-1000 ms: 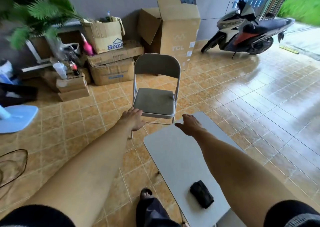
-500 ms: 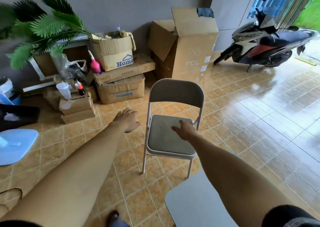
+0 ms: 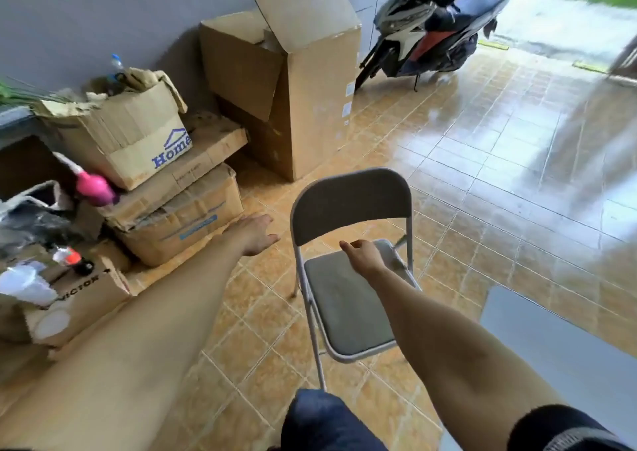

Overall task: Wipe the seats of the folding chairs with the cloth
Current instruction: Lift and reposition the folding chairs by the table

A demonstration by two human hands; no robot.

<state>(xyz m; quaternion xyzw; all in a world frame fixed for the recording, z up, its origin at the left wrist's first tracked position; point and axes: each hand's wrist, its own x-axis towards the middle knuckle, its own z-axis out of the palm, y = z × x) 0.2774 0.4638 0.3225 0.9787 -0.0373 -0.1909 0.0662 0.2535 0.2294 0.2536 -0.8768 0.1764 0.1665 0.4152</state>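
A grey folding chair with a white metal frame stands unfolded on the tiled floor in front of me, its backrest toward the boxes. My right hand hovers over the back part of the padded seat, fingers loosely curled and holding nothing. My left hand is stretched out left of the backrest, fingers apart and empty, not touching the chair. No cloth is in view.
Stacked cardboard boxes and a tall open box stand along the wall at left. A scooter is parked at the back right. A grey flat surface edges in at lower right. My knee is at the bottom.
The view has moved closer to the chair and swung left. The grey surface with the black cloth has slid out of view at lower right. My right hand now reaches over the seat.
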